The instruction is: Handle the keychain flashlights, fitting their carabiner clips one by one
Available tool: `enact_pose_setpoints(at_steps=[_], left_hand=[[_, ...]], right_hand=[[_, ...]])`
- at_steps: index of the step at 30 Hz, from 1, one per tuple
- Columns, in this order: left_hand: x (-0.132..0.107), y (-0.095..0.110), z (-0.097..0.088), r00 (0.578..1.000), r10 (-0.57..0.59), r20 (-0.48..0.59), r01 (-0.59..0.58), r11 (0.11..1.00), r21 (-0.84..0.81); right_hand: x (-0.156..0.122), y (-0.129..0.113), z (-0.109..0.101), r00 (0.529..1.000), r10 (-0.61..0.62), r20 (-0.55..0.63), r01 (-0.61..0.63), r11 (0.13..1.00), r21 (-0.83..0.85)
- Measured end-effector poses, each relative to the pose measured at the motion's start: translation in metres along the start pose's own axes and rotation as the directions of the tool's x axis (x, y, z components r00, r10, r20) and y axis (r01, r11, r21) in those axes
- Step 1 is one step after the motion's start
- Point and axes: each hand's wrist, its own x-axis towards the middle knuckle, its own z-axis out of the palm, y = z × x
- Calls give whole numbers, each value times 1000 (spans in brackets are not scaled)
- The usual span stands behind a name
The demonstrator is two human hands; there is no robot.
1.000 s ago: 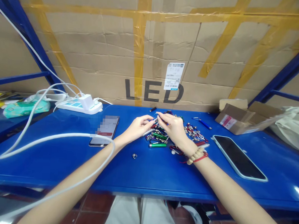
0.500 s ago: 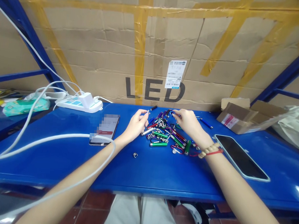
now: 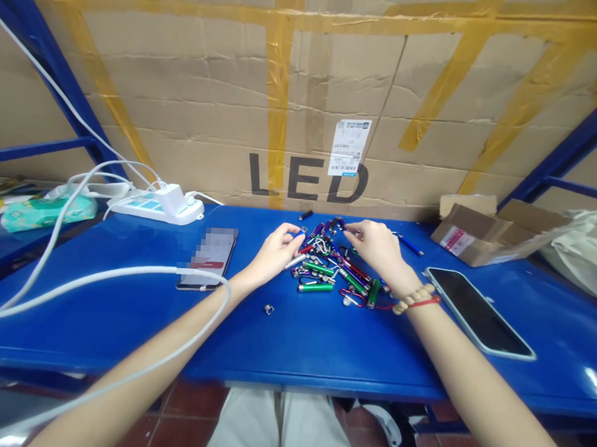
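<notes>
A heap of small coloured keychain flashlights [image 3: 332, 265] with metal clips lies on the blue table [image 3: 292, 343]. My left hand [image 3: 275, 252] hovers at the heap's left edge, fingers pinched on a small keychain flashlight near its far tip. My right hand [image 3: 374, 247] reaches over the far side of the heap, its fingertips pinched on another small piece that I cannot name. A green flashlight [image 3: 315, 288] lies at the heap's near edge. A small loose metal part [image 3: 268, 309] sits alone in front of the heap.
A phone [image 3: 207, 258] with a white cable [image 3: 100, 280] lies left of my hands; another dark phone [image 3: 478, 311] lies to the right. A white power strip [image 3: 154, 208] sits at the back left, an open cardboard box [image 3: 478, 234] at the back right. A taped cardboard wall [image 3: 305, 104] stands behind.
My hands, close together over the heap a second ago, have parted. The right hand moved to the heap's far side; the left stayed at the left edge and dipped slightly.
</notes>
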Motion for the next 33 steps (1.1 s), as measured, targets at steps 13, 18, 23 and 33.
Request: enact_pose_setpoints(at_steps=[13, 18, 23, 33], left_hand=[[-5, -5, 5, 970, 240, 27, -230, 886, 402], [-9, -4, 9, 981, 193, 10, -172, 853, 493], [-9, -4, 11, 995, 91, 45, -102, 894, 436], [-7, 2, 9, 999, 49, 11, -49, 920, 388]], right_hand=[[-22, -50, 22, 994, -14, 105, -80, 552, 830], [-27, -56, 24, 984, 68, 164, -177, 447, 877], [-30, -60, 28, 998, 4, -56, 46, 507, 860], [-37, -71, 17, 990, -109, -92, 137, 545, 827]])
